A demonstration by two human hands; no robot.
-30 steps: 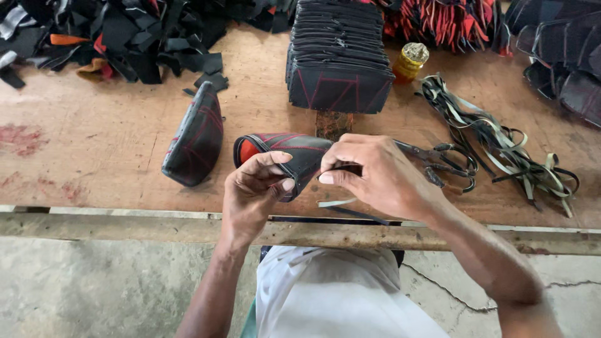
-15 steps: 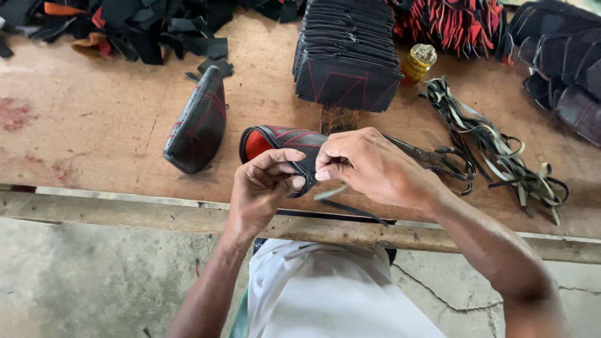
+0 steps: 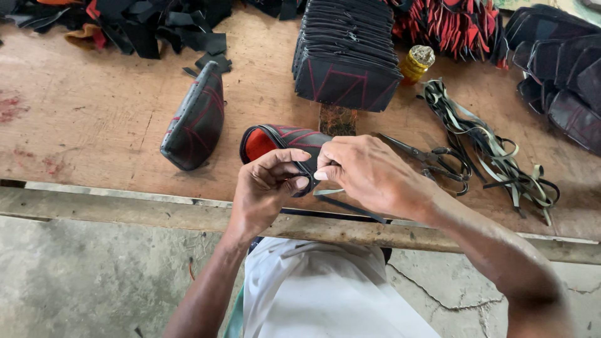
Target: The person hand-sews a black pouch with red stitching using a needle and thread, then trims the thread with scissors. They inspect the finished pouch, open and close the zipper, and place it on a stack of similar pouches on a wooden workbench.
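Where the two hands meet at the near edge of the wooden workbench [image 3: 94, 119], a black shoe upper with red lining [image 3: 275, 141] is pinched between them: the left hand [image 3: 266, 188] and the right hand [image 3: 369, 175] are closed together on its rim, fingertips touching. A thin pale strip [image 3: 328, 192] is seen just under the right hand (its far end is hidden). Beside the left hand, a second black upper with red stitching [image 3: 195, 119] is laid on its side. Scissors [image 3: 432, 159] and a tangle of olive and black straps [image 3: 494, 156] are placed to the right. Farther back, a stack of black stitched panels [image 3: 347, 56] and a small yellow ribbed bottle [image 3: 416, 64] are noted; dark scraps [image 3: 144, 22] are cut off at the top.
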